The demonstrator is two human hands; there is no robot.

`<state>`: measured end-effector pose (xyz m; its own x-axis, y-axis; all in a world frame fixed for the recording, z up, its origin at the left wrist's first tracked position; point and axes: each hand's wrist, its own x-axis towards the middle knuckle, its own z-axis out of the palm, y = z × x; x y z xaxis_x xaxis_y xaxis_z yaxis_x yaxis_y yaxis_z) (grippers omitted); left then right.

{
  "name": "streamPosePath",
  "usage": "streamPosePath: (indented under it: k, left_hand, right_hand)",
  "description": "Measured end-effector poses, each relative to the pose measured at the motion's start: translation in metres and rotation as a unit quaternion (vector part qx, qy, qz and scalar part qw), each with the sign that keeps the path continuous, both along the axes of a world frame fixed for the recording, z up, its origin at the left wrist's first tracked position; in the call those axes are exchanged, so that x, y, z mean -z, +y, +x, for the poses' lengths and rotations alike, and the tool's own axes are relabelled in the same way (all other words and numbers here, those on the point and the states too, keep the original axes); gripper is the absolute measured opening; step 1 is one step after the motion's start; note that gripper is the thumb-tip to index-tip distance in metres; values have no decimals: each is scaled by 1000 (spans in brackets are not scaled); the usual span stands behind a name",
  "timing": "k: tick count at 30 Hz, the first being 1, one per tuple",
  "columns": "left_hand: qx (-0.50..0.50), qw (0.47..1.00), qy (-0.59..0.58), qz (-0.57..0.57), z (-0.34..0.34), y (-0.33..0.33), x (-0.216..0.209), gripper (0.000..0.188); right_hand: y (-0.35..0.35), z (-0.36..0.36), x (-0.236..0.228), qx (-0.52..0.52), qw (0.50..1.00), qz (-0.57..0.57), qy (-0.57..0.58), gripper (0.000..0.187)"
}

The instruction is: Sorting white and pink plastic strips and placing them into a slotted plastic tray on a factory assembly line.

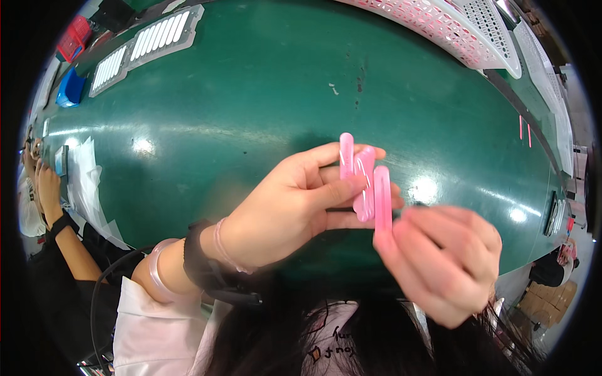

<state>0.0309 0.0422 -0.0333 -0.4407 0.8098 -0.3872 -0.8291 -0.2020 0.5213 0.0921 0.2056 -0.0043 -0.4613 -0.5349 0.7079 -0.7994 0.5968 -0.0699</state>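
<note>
The right hand (448, 260) pinches a pink strip (382, 197) by its near end, long axis pointing forward, just right of the pink pieces (364, 191) gripped in the left hand (285, 197)

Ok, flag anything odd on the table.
Dark specks and a pale mark mar the plain green table. Two pink strips lie alone near its right edge, apart from the pink pieces in the left hand.
</note>
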Motion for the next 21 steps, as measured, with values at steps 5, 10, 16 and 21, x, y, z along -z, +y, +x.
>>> streamPosePath:
  k: [5, 10, 16, 21]
  left_hand:
    - [-17, 1000, -24, 4, 1, -1, 0, 36]
    - [5, 1000, 14, -16, 1, -1, 2, 36]
    - [56, 996, 74, 15, 5, 0, 1, 36]
    - [82, 991, 106, 11, 10, 0, 5, 35]
  right_hand:
    - [8, -10, 5, 20, 992, 112, -62, 16]
    - [8, -9, 4, 21, 986, 94, -136, 21]
    - [6, -12, -5, 177, 892, -157, -386, 32]
    - [11, -8, -1, 129, 839, -207, -486, 33]
